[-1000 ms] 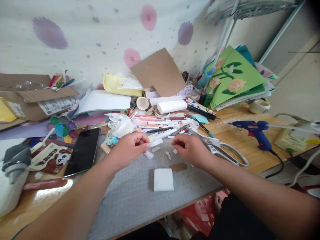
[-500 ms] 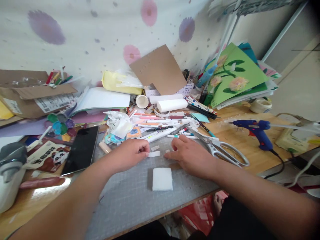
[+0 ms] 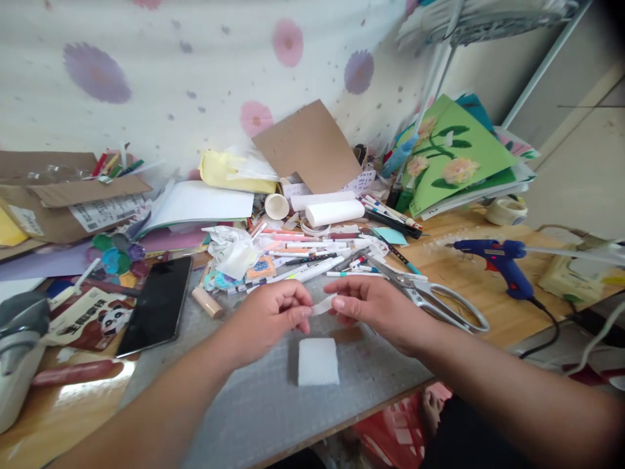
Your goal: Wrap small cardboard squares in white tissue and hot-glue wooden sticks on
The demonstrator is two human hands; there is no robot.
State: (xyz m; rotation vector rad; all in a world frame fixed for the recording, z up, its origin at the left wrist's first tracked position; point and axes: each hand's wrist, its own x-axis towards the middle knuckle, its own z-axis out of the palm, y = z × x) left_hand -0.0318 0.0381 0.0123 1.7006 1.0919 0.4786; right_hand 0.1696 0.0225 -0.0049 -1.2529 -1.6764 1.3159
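My left hand [image 3: 271, 316] and my right hand [image 3: 374, 303] meet above the grey cutting mat [image 3: 254, 404]. Between their pinched fingertips they hold a small white paper strip [image 3: 323, 305], each hand on one end. Just below the hands a white foam square [image 3: 318, 361] lies flat on the mat. A small brown piece [image 3: 352, 335] lies beside the foam, under my right hand.
Large scissors [image 3: 430, 296] lie right of my right hand. A blue glue gun [image 3: 498, 257] rests on the wooden desk farther right. A black phone [image 3: 159, 305] lies on the left. Pens, markers, crumpled paper [image 3: 233, 247] and cardboard crowd the back.
Both hands have lifted off the mat and come together, picking up the white strip that lay between them. The view has tilted slightly.
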